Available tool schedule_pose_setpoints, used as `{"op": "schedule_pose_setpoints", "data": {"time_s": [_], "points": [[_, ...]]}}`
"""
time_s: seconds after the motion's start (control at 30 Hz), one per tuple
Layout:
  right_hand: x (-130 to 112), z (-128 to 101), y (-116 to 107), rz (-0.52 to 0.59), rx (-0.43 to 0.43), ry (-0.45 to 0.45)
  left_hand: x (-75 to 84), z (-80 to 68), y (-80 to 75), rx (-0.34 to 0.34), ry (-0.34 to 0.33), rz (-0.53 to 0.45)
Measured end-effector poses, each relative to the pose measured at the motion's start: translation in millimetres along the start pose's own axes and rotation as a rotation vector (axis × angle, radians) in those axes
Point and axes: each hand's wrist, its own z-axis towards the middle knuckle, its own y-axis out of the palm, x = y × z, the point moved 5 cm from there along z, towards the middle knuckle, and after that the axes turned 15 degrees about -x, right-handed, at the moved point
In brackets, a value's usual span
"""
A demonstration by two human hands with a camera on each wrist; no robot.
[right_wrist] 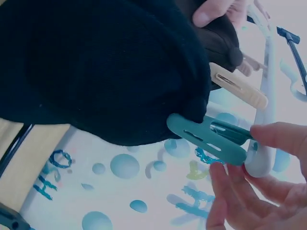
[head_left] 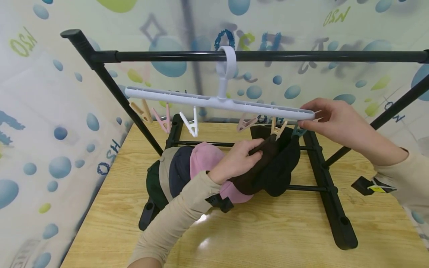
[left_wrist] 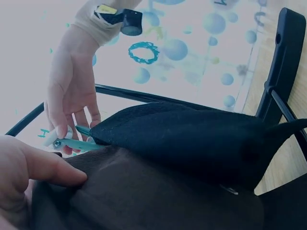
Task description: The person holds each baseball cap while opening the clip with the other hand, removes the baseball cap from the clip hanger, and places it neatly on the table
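Left hand (head_left: 239, 158) pinching a dark brown cap (head_left: 254, 169) under a beige clip (head_left: 277, 128), right hand (head_left: 330, 119) gripping the white clip hanger's (head_left: 214, 101) end by a teal clip (right_wrist: 208, 139) biting a black cap (head_left: 281, 167).

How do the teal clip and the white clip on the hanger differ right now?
The teal clip sits at the hanger's right end, the white clip left of the hook. The teal clip grips the black cap; the white clip hangs empty. The right hand is at the teal clip; no hand is near the white clip. Both are plastic pegs hanging under the same bar.
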Motion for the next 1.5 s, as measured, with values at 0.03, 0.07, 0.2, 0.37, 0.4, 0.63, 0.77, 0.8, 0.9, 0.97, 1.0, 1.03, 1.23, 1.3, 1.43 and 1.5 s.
{"op": "schedule_pose_setpoints", "data": {"time_s": [0.03, 0.07, 0.2, 0.37, 0.4, 0.63, 0.77, 0.8, 0.9, 0.97, 1.0, 1.03, 1.23, 1.3, 1.43, 1.5], "points": [[-1.3, -1.1, 0.2, -0.014, 0.024, -0.010, 0.3, 0.1, 0.1, -0.001, 0.001, 0.000], [-2.9, -2.2, 0.5, -0.030, 0.052, -0.022, 0.7, 0.2, 0.2, -0.003, 0.001, 0.000], [-15.0, -8.3, 3.5, -0.164, 0.192, -0.101, 1.4, 0.1, 0.3, -0.005, -0.011, 0.007], [-38.4, -15.7, 11.8, -0.415, 0.359, -0.281, 0.8, -0.2, 0.2, -0.007, -0.013, 0.010], [-42.8, -16.5, 13.6, -0.460, 0.379, -0.325, 0.6, -0.1, 0.5, -0.012, -0.008, 0.008], [-61.4, -14.3, 22.3, -0.583, 0.321, -0.706, 0.2, -0.7, 1.7, -0.040, 0.013, -0.021], [-66.9, -11.1, 24.3, -0.660, 0.251, -0.869, 0.3, -1.4, 1.4, -0.043, 0.010, -0.016], [-68.2, -10.6, 24.5, -0.683, 0.239, -0.890, 0.7, -1.7, 1.1, -0.043, 0.010, -0.013], [-72.7, -10.0, 25.1, -0.772, 0.217, -0.918, 1.3, -2.1, 0.7, -0.046, 0.006, -0.009], [-76.1, -10.8, 26.5, -0.867, 0.197, -0.910, 2.2, -2.7, 0.6, -0.050, -0.001, -0.008], [-78.2, -11.4, 27.8, -0.918, 0.185, -0.902, 2.6, -2.8, 0.5, -0.051, -0.004, -0.007], [-79.9, -12.3, 29.4, -0.968, 0.164, -0.888, 3.0, -2.9, 0.7, -0.054, -0.008, -0.009], [-89.6, -11.9, 36.8, -1.205, 0.030, -0.811, 4.0, -2.3, 0.5, -0.060, -0.025, 0.009], [-93.0, -9.8, 37.9, -1.257, -0.004, -0.785, 4.1, -1.8, 0.1, -0.060, -0.030, 0.023], [-100.2, -4.0, 42.5, -1.307, -0.074, -0.700, 4.2, -1.7, 0.0, -0.063, -0.032, 0.032], [-103.4, -0.7, 46.3, -1.313, -0.100, -0.654, 4.0, -2.0, 0.1, -0.063, -0.033, 0.037]]}}
